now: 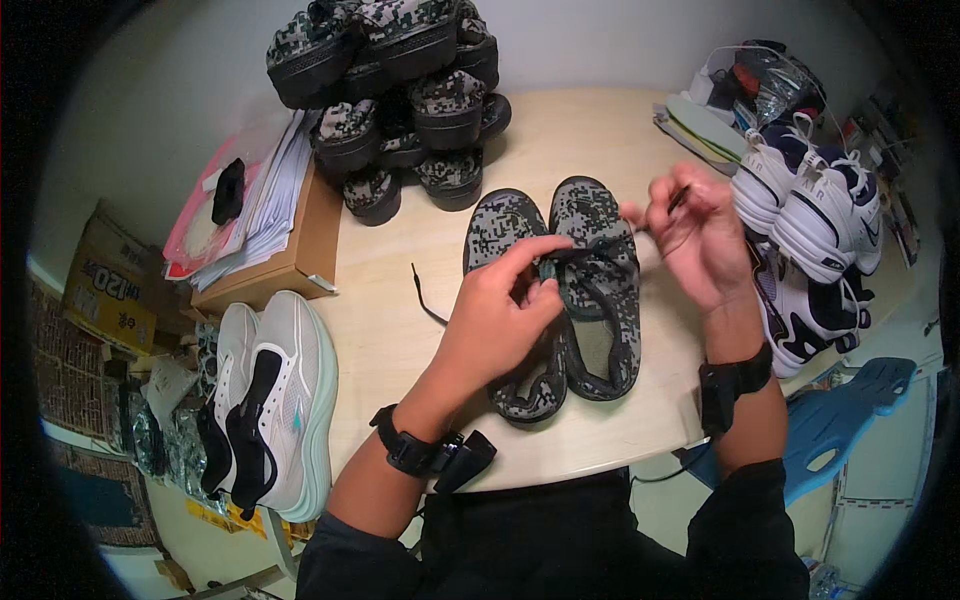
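Note:
Side by side on the table lie two camouflage shoes, toes pointing away from me: the left shoe (500, 218) and the right shoe (620, 345). My left hand (500, 315) reaches over the left shoe, with thumb and fingers closed on its upper by the lacing; the fingers cover part of that opening. Black lacing (600, 252) crosses the right shoe. Raised to the right of the pair, my right hand (705, 235) has curled fingers pinching a short dark piece that looks like a black shoelace end (679, 199). A loose black lace (424, 296) trails left of my left hand.
Several more camouflage shoes (448, 105) are stacked at the back. A cardboard box (310, 250) with papers and light running shoes (295, 370) stand on the left. White sneakers (815, 215) crowd the right edge, beside a blue plastic stool (850, 420).

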The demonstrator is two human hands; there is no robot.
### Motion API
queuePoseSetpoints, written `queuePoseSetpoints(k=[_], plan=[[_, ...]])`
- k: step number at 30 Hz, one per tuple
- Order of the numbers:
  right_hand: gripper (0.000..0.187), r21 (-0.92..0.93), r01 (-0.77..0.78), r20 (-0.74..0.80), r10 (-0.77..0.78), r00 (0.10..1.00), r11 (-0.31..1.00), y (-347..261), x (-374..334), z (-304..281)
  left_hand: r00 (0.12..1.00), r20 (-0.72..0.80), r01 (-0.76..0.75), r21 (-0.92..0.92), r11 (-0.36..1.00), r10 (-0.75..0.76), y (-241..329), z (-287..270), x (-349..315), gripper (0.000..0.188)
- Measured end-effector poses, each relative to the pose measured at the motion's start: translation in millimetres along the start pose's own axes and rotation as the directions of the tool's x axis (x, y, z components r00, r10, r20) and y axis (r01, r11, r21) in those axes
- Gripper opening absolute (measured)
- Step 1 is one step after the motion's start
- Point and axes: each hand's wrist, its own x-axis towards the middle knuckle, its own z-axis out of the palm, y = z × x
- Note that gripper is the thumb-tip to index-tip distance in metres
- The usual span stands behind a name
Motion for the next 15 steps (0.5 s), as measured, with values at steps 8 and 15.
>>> queuePoseSetpoints(k=[8, 15], plan=[[0.022, -0.955, -0.09, -0.069, 0.085, 0.994, 0.283, -2.5, -8.1, 22.4, 0.999, -0.004, 0.044, -0.027, 0.999, -0.044, -4.6, -2.5, -0.6, 0.032], [0.033, -0.957, 0.053, 0.198, 0.506, 0.839, 0.285, -21.4, -10.2, 7.7, 0.99, -0.095, -0.106, 0.01, 0.994, 0.107, -16.2, 3.4, 3.0, 0.035]])
